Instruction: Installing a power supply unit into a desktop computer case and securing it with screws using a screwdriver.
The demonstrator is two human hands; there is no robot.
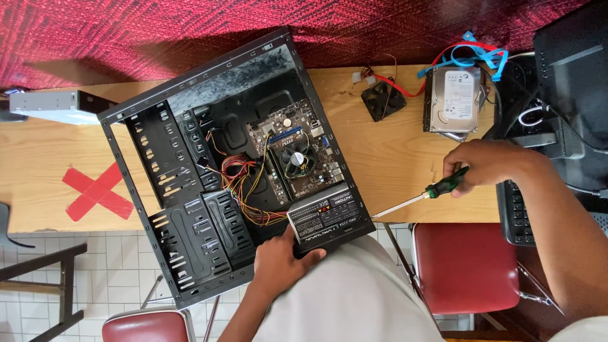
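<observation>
Grey boxy power supply (329, 216) sits seated in the open black steel case (190, 190), left hand (278, 263) gripping it; right hand (484, 166) clenches a green-handled screwdriver (421, 197), its tip just beside the case's rear edge, apparently not yet driving screws.

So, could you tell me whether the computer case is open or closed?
Open: the computer case lies on its side with no side panel, exposing the motherboard and wiring.

White label (460, 93) tops hard drive; grey label (329, 213) on power supply.

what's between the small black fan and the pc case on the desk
Bare wooden desk in the head view; nothing lies between the fan and the case.
</observation>
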